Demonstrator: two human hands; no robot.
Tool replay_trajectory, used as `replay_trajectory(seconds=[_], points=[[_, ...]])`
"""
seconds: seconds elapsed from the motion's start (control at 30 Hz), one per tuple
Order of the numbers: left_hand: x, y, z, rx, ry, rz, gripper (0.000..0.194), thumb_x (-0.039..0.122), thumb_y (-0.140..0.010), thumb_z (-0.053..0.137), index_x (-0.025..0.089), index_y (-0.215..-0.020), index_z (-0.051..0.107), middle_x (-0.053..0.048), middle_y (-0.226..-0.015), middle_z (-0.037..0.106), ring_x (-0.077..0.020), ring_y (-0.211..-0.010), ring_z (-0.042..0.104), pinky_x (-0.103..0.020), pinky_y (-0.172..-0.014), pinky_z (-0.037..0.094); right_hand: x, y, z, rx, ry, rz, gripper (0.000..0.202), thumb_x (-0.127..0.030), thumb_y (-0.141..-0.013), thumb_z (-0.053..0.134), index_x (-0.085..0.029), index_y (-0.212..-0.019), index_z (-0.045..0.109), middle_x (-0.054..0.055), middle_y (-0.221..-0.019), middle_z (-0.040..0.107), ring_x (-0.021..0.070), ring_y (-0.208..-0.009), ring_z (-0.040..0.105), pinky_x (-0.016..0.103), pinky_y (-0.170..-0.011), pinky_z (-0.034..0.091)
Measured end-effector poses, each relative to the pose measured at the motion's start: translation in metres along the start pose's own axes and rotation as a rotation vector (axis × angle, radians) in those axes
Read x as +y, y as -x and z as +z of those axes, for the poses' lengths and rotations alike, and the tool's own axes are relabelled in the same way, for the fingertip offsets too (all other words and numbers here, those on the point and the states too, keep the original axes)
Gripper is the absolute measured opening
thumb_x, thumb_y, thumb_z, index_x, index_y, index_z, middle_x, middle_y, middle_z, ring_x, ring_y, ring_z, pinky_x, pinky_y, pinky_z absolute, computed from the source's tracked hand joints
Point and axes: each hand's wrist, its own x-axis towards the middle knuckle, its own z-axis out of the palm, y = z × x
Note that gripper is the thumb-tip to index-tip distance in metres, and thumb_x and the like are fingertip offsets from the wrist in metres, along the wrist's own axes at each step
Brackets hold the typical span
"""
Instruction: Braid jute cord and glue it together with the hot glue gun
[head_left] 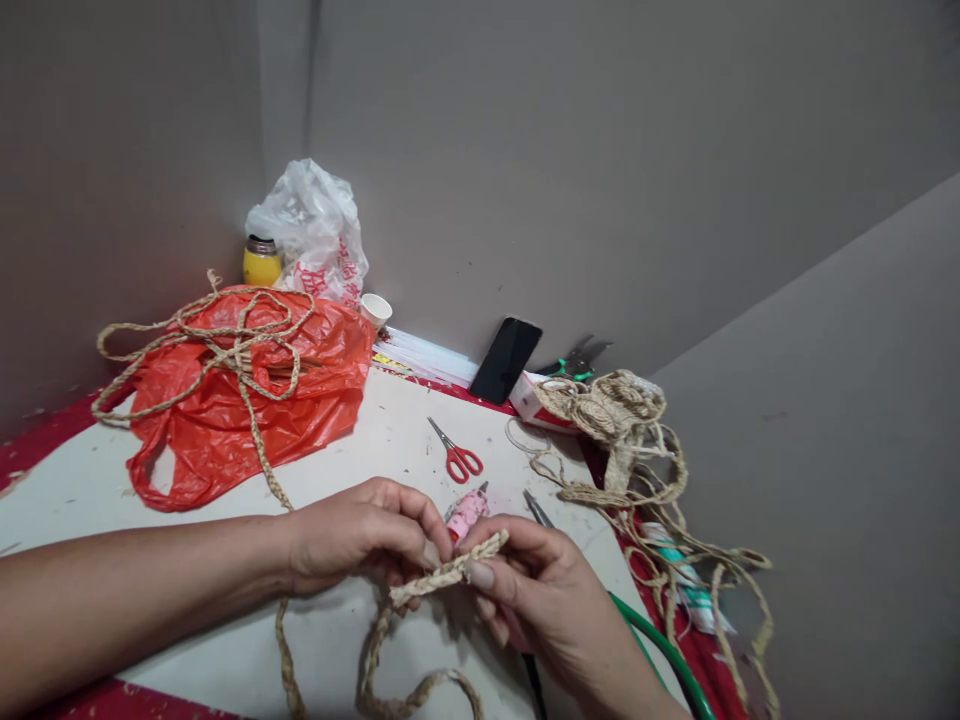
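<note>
Left hand (360, 535) pinches the braided straw cord (442, 577) between thumb and fingertips, low in the centre of the view, just above the bench (82, 480). Cord tail loops down from the hands toward the near edge; another run of it trails up and left.

Far left: orange plastic bag (225, 420) lying crumpled on the bench, coils of braid (217, 345) draped over it. Behind it, a yellow jar (262, 262), a white plastic bag (315, 225) and a small paper cup (376, 308) against the wall.

Centre: red-handled scissors (457, 455) lying flat, apart from the hands; a dark phone (505, 360) leaning on the wall; a pink glue gun (466, 513) just behind the fingers.

Right hand (536, 590) closed on the free end of the same cord, thumb on top, the end poking up past the thumb.

Far right: a finished coil of braid (607, 410) with loose strands running off the bench edge; green hose (667, 655) under the wrist.

Judgement: step in hand looks like shaping or folding the cord end. Next move would call for firm pinch pressure so the braid does not unravel.
</note>
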Motion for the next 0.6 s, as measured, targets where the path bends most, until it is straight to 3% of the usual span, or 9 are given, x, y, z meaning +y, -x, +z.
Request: replay_trajectory(seconds=[0.2, 0.37, 0.6], points=[[0.002, 0.003, 0.003, -0.028, -0.022, -0.012, 0.02, 0.03, -0.062, 0.069, 0.012, -0.071, 0.064, 0.003, -0.055, 0.054, -0.0062, -0.048, 0.04, -0.019, -0.048, 0.028, -0.004, 0.003, 0.004, -0.023, 0.044, -0.007, 0.022, -0.034, -0.067, 0.083, -0.017, -0.071, 0.069, -0.004, -0.048, 0.058, 0.0022, -0.039, 0.042, 0.01, -0.038, 0.032], [0.002, 0.004, 0.003, -0.039, -0.132, 0.016, 0.026, 0.028, -0.06, 0.076, 0.013, -0.075, 0.061, 0.004, -0.058, 0.055, -0.0058, -0.05, 0.042, -0.019, -0.05, 0.032, -0.004, 0.003, 0.006, 0.011, 0.041, -0.023, 0.025, -0.035, -0.065, 0.084, -0.016, -0.07, 0.068, -0.004, -0.048, 0.058, 0.0036, -0.04, 0.044, 0.012, -0.038, 0.033], [0.004, 0.007, 0.013, 0.063, -0.269, 0.143, 0.022, 0.02, -0.061, 0.074, 0.014, -0.073, 0.056, 0.009, -0.053, 0.046, -0.0048, -0.051, 0.036, -0.017, -0.049, 0.03, 0.005, 0.003, 0.0, 0.074, 0.046, -0.042, 0.025, -0.036, -0.071, 0.08, -0.016, -0.072, 0.065, -0.004, -0.051, 0.058, 0.0037, -0.042, 0.045, 0.013, -0.041, 0.036]])
